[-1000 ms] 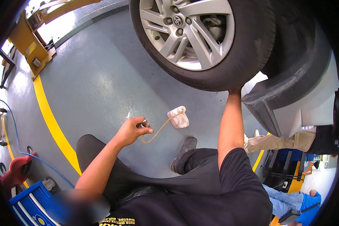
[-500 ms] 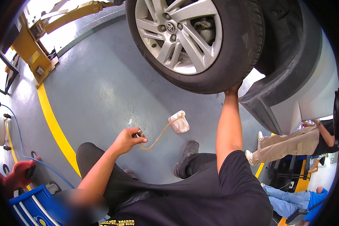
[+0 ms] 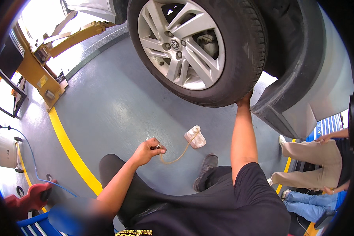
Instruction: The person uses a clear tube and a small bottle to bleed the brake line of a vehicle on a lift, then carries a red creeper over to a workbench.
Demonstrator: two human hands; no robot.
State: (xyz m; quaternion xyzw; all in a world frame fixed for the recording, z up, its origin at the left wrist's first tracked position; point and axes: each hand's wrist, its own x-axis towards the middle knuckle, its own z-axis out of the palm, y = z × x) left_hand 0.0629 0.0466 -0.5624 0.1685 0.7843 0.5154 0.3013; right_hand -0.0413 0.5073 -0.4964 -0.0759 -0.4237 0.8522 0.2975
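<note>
My left hand [image 3: 147,151] is closed in a pinch above the floor, left of the bottle. It grips one end of a thin tan hose [image 3: 175,161] together with a small metal piece [image 3: 159,148] whose kind I cannot make out. The hose curves across to the neck of a whitish plastic bottle [image 3: 196,140] standing on the floor. My right hand [image 3: 246,99] reaches up at the underside of a raised car wheel [image 3: 208,96] with a silver alloy rim. Its fingers are hidden behind the black tyre.
A grey car fender [image 3: 289,106] hangs right of the wheel. At the far left stands a yellow lift post [image 3: 47,84] beside a yellow floor line [image 3: 69,143]. A blue air hose [image 3: 33,157] and red jack [image 3: 29,196] lie left. Two people [image 3: 314,157] stand at right.
The view has shifted a little, so most things sit lower. My left hand still pinches the hose end, and my right hand stays behind the tyre. A person at right has shifted stance.
</note>
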